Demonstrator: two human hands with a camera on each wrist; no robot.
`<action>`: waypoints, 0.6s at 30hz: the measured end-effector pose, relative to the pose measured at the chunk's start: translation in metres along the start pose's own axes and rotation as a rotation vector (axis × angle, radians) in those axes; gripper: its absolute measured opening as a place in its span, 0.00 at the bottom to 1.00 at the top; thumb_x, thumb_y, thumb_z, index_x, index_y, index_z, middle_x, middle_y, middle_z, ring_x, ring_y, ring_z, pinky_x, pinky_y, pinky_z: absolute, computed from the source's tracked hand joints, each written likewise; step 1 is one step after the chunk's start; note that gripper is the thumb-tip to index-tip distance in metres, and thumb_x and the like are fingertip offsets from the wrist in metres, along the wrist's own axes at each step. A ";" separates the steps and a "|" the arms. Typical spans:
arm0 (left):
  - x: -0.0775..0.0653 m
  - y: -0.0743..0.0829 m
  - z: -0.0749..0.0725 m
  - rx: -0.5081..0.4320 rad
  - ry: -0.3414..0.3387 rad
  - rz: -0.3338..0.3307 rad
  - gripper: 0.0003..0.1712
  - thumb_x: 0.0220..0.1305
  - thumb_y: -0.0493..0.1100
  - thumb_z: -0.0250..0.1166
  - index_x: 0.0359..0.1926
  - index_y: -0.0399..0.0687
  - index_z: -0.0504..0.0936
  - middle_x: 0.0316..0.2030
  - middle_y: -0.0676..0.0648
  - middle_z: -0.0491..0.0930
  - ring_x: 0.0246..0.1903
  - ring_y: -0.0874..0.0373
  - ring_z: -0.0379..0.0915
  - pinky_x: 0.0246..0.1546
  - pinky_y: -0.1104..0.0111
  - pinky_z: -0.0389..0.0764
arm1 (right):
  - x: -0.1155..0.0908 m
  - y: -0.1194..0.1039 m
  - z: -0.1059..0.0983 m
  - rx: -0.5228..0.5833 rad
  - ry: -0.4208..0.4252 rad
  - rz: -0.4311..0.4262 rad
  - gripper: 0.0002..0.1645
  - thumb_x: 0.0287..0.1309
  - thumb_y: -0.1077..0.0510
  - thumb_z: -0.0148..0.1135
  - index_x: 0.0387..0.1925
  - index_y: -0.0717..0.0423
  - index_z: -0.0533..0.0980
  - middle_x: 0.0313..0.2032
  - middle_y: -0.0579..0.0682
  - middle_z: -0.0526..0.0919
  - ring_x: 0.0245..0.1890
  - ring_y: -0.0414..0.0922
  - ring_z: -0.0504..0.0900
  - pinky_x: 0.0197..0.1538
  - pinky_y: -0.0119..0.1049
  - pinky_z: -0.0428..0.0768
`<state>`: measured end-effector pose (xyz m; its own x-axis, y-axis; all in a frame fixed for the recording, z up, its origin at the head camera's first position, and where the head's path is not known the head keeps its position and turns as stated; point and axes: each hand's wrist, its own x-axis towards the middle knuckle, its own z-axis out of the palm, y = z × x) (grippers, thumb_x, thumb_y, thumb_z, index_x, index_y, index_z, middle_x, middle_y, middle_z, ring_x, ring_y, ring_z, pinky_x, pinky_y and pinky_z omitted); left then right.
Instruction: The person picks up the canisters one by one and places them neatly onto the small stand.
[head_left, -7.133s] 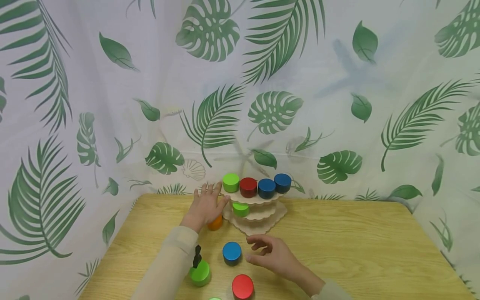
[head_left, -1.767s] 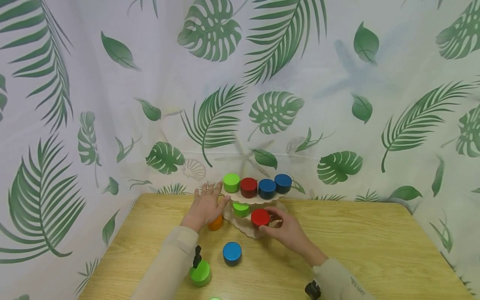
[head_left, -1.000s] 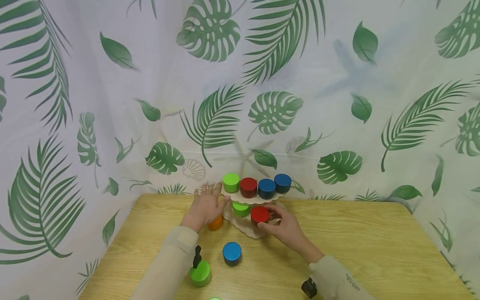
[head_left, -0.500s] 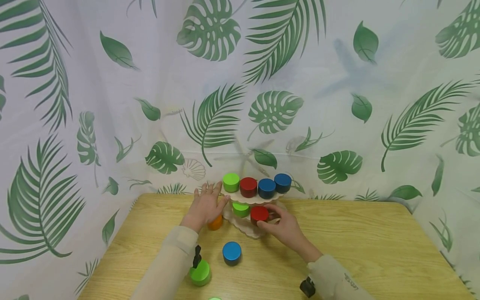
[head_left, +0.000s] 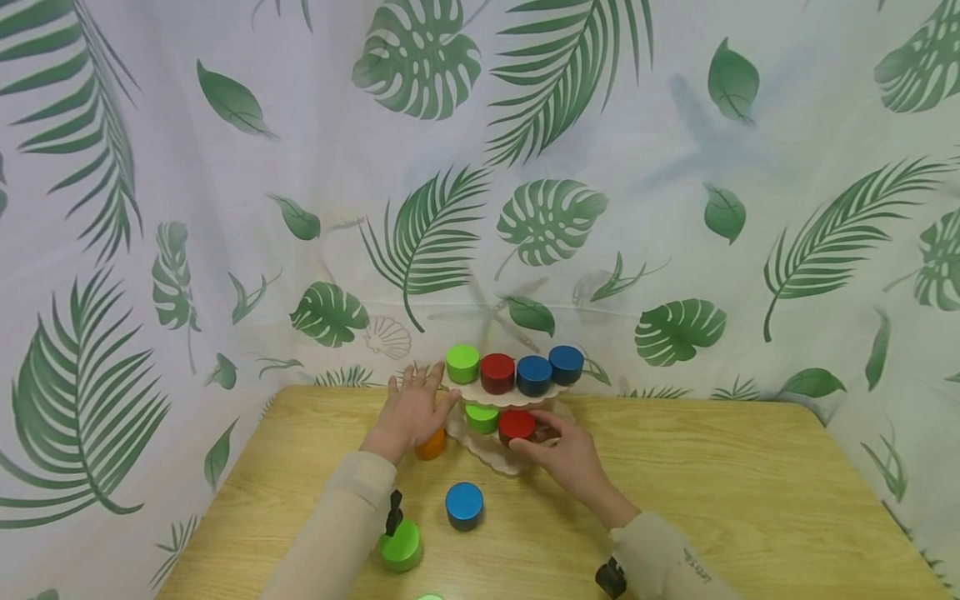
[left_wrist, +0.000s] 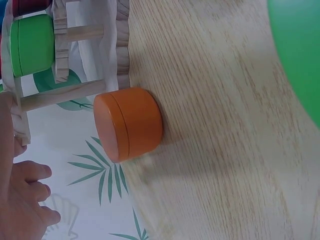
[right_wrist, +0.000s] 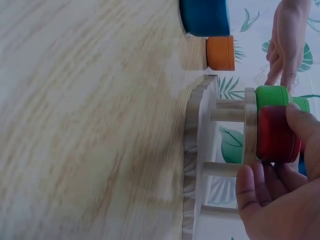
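A wooden stand with scalloped tiers (head_left: 495,457) stands at the back of the table. My right hand (head_left: 576,462) holds a red round tin (head_left: 517,425) between thumb and fingers. In the right wrist view this red tin (right_wrist: 276,134) sits at the middle tier, right beside a green tin (right_wrist: 270,95). My left hand (head_left: 408,417) lies at the stand's left side, fingers extended, thumb at the top tier's edge. An orange tin (left_wrist: 130,122) stands on the table below that hand.
On the top tier are a green tin (head_left: 462,364), a dark red tin (head_left: 497,374) and two blue tins (head_left: 534,377). Another blue tin (head_left: 464,506) and a green tin (head_left: 401,546) stand on the table in front. A leaf-patterned cloth (head_left: 637,225) hangs behind.
The red tin has gone from the front of the table to the middle tier in my right hand. Over the last second it shifts slightly left, towards the green tin. My left hand stays put.
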<state>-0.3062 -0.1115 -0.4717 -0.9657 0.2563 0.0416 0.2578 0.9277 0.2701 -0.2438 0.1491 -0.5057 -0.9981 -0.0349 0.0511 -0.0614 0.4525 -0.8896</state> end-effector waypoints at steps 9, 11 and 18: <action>0.000 0.000 0.001 -0.002 -0.003 -0.002 0.43 0.83 0.66 0.40 0.84 0.43 0.55 0.80 0.32 0.58 0.81 0.31 0.47 0.79 0.34 0.50 | 0.000 -0.001 0.003 -0.036 0.057 -0.009 0.34 0.58 0.50 0.80 0.63 0.58 0.82 0.47 0.53 0.87 0.45 0.46 0.82 0.42 0.25 0.80; 0.000 0.000 0.001 -0.005 -0.007 -0.004 0.43 0.83 0.66 0.40 0.84 0.43 0.54 0.80 0.33 0.58 0.82 0.31 0.47 0.79 0.33 0.49 | 0.000 -0.001 0.004 -0.045 0.068 -0.013 0.34 0.58 0.50 0.80 0.63 0.58 0.82 0.47 0.54 0.88 0.44 0.46 0.83 0.42 0.26 0.81; 0.000 0.000 0.001 -0.006 -0.004 -0.005 0.43 0.83 0.66 0.40 0.84 0.44 0.54 0.80 0.33 0.58 0.82 0.31 0.47 0.79 0.34 0.49 | 0.002 -0.002 0.007 -0.068 0.091 0.002 0.37 0.58 0.48 0.80 0.66 0.57 0.81 0.49 0.54 0.88 0.45 0.47 0.83 0.43 0.27 0.81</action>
<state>-0.3064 -0.1113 -0.4726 -0.9667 0.2531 0.0369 0.2532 0.9273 0.2756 -0.2456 0.1416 -0.5072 -0.9946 0.0455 0.0930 -0.0567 0.5124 -0.8569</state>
